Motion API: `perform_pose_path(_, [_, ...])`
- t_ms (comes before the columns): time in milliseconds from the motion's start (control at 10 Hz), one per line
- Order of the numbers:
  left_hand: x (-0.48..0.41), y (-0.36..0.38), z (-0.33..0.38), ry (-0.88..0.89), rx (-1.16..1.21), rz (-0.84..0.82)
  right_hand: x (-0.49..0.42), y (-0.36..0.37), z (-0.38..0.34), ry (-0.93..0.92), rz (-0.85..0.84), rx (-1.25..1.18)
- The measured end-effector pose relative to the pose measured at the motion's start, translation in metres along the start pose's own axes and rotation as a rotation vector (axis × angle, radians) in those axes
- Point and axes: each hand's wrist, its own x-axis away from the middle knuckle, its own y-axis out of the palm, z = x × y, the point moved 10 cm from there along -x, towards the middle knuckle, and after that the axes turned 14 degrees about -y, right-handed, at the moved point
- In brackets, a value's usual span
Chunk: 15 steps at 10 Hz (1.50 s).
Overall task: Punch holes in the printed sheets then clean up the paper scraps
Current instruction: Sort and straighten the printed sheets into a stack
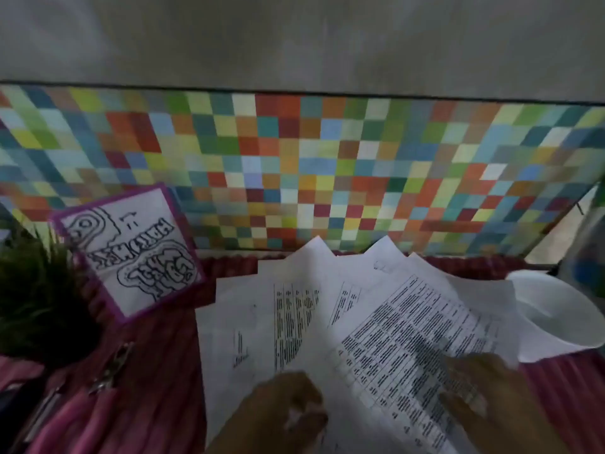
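Observation:
Several printed sheets lie fanned out on a pink ribbed cloth, their corners pointing away from me. My left hand is at the near edge of the stack, fingers curled around the lower sheets. My right hand rests on the top sheet with straight, spread fingers. The whole view is motion-blurred. A small metal tool lies on the cloth to the left of the papers; its kind is too blurred to tell.
A colourful checkered panel stands along the back. A purple-bordered card with a black line drawing leans at the left, beside a dark green plant. A white curved object sits at the right edge of the sheets.

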Motion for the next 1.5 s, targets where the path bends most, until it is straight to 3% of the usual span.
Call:
perform_pose_path(100, [-0.037,-0.003,0.028,0.013,0.077,0.062,0.009,0.011,0.005,0.13,0.044,0.032])
perform_pose_path(200, [-0.042,-0.007,0.041,0.083,-0.007,0.257,0.028,0.03,0.008,0.252,-0.096,0.117])
perform_pose_path(300, [-0.045,-0.005,0.034,0.079,-0.117,0.332,0.04,0.047,0.005,0.212,-0.298,0.158])
perform_pose_path(500, [-0.06,-0.001,0.022,-0.06,-0.08,0.279,0.053,0.064,-0.015,0.087,-0.472,0.146])
perform_pose_path(700, [-0.081,-0.009,0.028,-0.133,0.087,0.261,0.03,0.055,-0.037,-0.06,-0.575,0.078])
perform_pose_path(800, [-0.08,-0.007,0.028,-0.127,0.24,0.221,0.009,0.051,-0.049,-0.113,-0.576,-0.084])
perform_pose_path(900, [-0.075,-0.009,0.028,-0.051,0.316,0.216,-0.018,0.047,-0.052,-0.138,-0.503,-0.313])
perform_pose_path(1000, [-0.075,-0.016,0.021,-0.053,0.405,0.187,-0.044,0.038,-0.032,-0.061,-0.257,-0.498])
perform_pose_path(1100, [-0.072,-0.027,0.016,-0.072,0.469,0.223,-0.046,0.026,0.01,0.101,0.158,-0.585])
perform_pose_path(1200, [-0.071,-0.036,0.013,-0.042,0.433,0.304,-0.034,0.024,0.03,0.203,0.291,-0.483])
perform_pose_path(1500, [-0.073,-0.028,-0.004,-0.11,0.868,0.126,-0.029,0.035,0.044,0.36,0.508,-1.019])
